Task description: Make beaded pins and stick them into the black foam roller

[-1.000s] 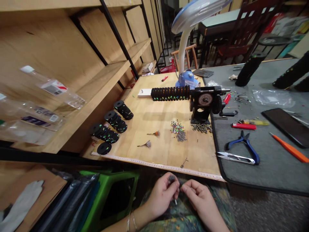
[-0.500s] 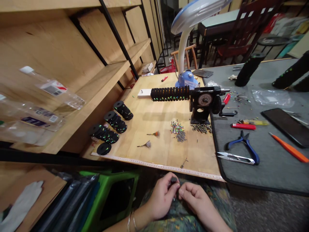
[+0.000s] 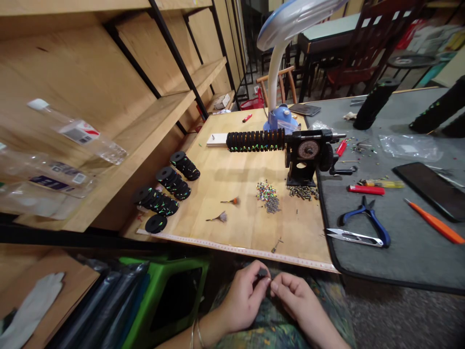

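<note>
Over my lap, my left hand (image 3: 247, 296) is closed around a small dark piece (image 3: 261, 273), like one of the black foam spools, mostly hidden by the fingers. Thumb and index finger of my right hand (image 3: 292, 296) are pinched close beside my left fingertips; whatever they hold is too small to make out. Just past the hands, near the table edge, lies a small metal swivel-like piece (image 3: 277, 245). Farther in are a pile of coloured beads (image 3: 266, 190), a heap of small grey metal parts (image 3: 272, 205) and a pile of brass-coloured pieces (image 3: 303, 193).
A black winding machine (image 3: 307, 152) carries a row of foam spools (image 3: 255, 140). More spool stacks (image 3: 167, 183) stand at left. On the grey mat (image 3: 410, 257) lie blue-handled pliers (image 3: 381, 225), thread snips (image 3: 354, 237) and a phone (image 3: 432, 189). A lamp (image 3: 278, 77) rises behind.
My right hand has shifted very slightly right, its fingertips a little farther from my left hand. The dark piece in my left hand has tilted slightly. Things on the table stay put.
</note>
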The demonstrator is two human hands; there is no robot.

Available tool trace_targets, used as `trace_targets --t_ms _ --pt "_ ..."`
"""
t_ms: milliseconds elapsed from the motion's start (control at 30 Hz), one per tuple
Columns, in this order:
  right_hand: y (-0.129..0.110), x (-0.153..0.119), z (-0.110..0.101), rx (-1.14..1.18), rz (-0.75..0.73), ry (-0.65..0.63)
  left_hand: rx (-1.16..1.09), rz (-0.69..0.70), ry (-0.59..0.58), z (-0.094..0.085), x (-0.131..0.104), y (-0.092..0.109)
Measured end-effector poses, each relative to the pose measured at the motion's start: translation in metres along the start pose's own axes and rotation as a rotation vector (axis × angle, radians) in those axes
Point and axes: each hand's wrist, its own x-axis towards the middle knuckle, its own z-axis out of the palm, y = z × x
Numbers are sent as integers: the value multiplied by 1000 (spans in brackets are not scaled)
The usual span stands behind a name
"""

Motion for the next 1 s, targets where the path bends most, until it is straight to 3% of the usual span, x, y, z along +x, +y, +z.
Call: trace_targets --t_ms 267,500,700,1000 --pt "11 1 -6 -61 -72 85 242 103 6 -6 -2 5" --pt "14 3 -7 -13 -102 131 286 171 2 -3 -1 -2" --pt "6 2 -7 111 -17 167 199 114 -20 -2 0 2" --pt "3 -1 -1 110 -42 171 43 -2 -30 1 1 6"
